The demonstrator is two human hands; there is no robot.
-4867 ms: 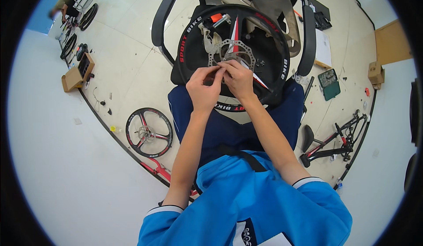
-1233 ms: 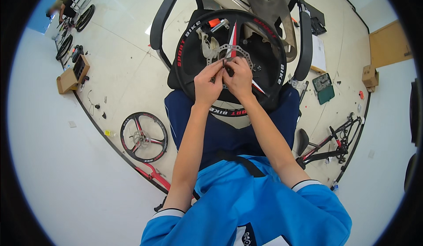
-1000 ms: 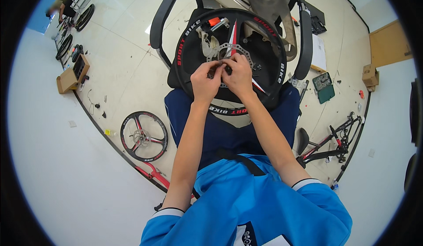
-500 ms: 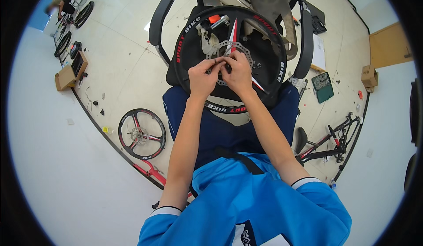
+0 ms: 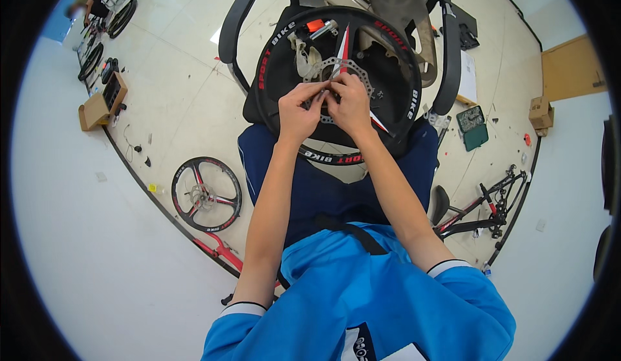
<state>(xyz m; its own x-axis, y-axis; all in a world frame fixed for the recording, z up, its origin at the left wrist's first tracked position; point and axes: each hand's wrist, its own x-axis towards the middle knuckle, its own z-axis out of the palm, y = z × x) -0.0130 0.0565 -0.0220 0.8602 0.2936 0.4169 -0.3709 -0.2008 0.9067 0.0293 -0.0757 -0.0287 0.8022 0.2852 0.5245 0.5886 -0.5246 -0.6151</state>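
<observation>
The bare left hand and right hand meet, fingertips together, over a silver, perforated metal brake disc at the centre of a black bicycle wheel with red-and-white spokes, lying at twelve o'clock on a black armchair. The left pinches a small dark piece; the right's grip, I cannot tell. Small dark metal parts lie at the disc's three o'clock.

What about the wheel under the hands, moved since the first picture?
No, neither way: the wheel sits in about the same place between the armrests.
</observation>
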